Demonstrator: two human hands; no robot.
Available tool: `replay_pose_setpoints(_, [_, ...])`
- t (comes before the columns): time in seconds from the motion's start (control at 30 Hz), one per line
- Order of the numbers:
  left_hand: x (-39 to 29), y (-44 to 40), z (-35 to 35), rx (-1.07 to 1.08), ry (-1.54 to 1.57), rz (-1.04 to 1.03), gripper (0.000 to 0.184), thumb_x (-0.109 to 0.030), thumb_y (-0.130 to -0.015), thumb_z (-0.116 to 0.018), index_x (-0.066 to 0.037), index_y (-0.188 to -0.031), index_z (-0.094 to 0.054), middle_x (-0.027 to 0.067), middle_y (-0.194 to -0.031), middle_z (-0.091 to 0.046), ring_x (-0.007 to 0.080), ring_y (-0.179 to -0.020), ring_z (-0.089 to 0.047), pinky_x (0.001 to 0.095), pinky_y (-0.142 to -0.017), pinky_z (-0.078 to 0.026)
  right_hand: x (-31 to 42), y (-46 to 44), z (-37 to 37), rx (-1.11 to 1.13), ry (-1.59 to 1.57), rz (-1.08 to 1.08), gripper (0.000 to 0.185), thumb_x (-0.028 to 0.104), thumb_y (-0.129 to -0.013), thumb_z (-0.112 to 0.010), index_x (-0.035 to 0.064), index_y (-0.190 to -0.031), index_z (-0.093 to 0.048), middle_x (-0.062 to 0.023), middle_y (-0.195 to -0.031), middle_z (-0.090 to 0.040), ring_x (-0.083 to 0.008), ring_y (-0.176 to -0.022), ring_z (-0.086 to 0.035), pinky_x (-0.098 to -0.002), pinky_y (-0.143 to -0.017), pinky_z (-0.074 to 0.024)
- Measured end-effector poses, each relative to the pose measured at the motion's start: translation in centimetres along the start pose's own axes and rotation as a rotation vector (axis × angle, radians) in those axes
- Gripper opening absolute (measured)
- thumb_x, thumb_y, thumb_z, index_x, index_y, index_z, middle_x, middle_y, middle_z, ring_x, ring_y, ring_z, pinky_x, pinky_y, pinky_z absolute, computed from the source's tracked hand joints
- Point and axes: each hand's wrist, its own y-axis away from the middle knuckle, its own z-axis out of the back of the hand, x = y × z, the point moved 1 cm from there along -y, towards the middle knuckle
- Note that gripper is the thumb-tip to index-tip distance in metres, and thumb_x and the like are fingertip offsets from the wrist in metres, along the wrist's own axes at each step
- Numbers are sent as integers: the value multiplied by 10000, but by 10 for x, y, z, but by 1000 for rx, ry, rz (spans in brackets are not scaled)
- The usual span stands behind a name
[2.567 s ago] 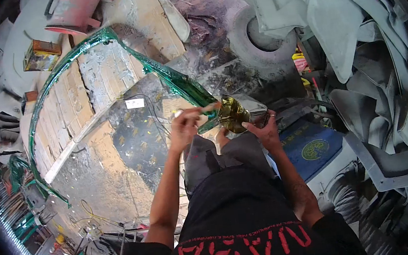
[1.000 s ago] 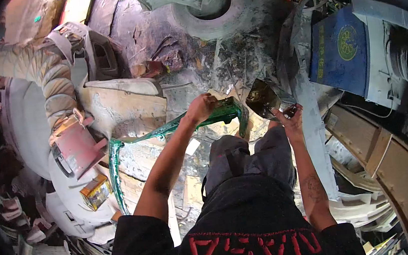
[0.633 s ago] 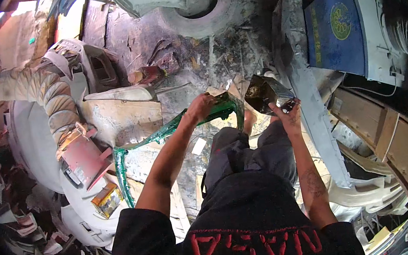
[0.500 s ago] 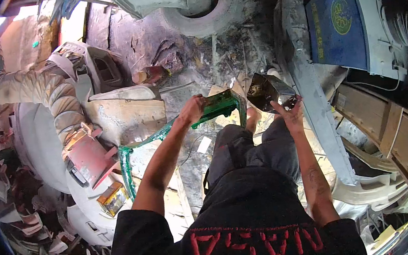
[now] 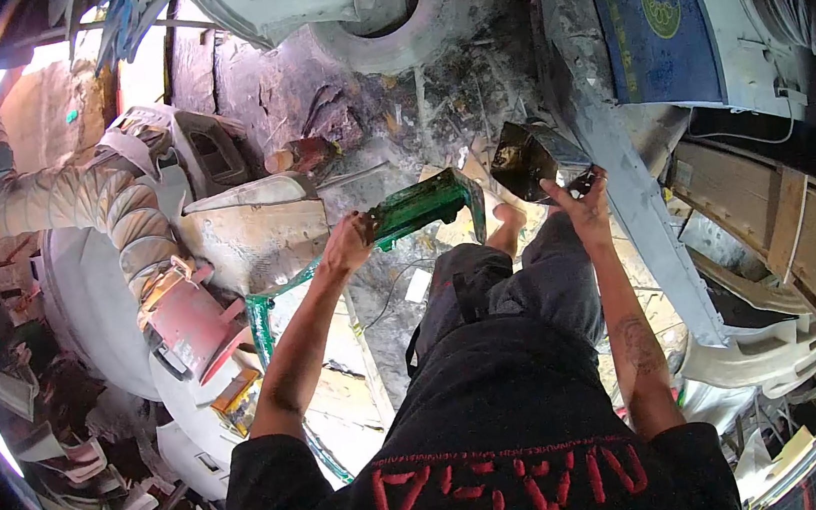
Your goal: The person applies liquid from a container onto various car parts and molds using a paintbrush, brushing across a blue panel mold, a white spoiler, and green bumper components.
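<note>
A glossy green frame-like part (image 5: 418,208) stretches across in front of me, bent down at its right end, with a thinner green leg on the left. My left hand (image 5: 346,244) lies against its upper bar with the fingers curled closed. What is inside those fingers, if anything, is hidden. A dark, square-sided open tin (image 5: 536,158) with a stained inside is tilted toward the left. My right hand (image 5: 582,207) grips it at its near lower side, the thumb and fingers around the edge. The tin is to the right of the green part, apart from it.
A ribbed hose (image 5: 100,204) ends in a red metal fitting (image 5: 193,325) at left. Near it lies a yellow can (image 5: 241,400). A long grey panel (image 5: 663,236) runs down the right, by a blue box (image 5: 661,25). A tyre (image 5: 447,24) lies at the far side.
My left hand has slid left along the green part, which stays nearly in place. My right hand still grips the tin, little changed. The view has shifted slightly.
</note>
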Motion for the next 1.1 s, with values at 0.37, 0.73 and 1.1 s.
replay_pose_setpoints(0.37, [-37, 58, 42, -79, 22, 264, 27, -10, -783, -518, 4, -802, -532, 188, -791, -532, 391, -808, -522, 423, -701, -441, 50, -14, -18, -267, 256, 38, 473, 384, -924, -599, -12, -1135, -449, -106, -905, -607, -194, -875, -554, -333, -755, -465])
replay_pose_setpoints(0.73, [-29, -2, -23, -204, 169, 190, 291, -60, -836, -592, -146, -1101, -676, 130, -1039, -625, 334, -981, -569, 395, -840, -465, 25, -72, 23, 67, 2117, 931, 760, 44, -935, -500, 299, -1503, -66, -79, -1465, -234, -238, -1085, -520, -366, -911, -456])
replay_pose_setpoints(1.1, [-56, 78, 11, -94, -64, 390, 349, -21, -755, -612, -113, -1087, -671, 67, -1058, -645, 296, -969, -563, 382, -908, -433, 119, -149, -30, 242, 641, -260, 1205, 456, -628, -857, -71, -1429, -129, -256, -1356, -382, -331, -1247, -422, -429, -1002, -399])
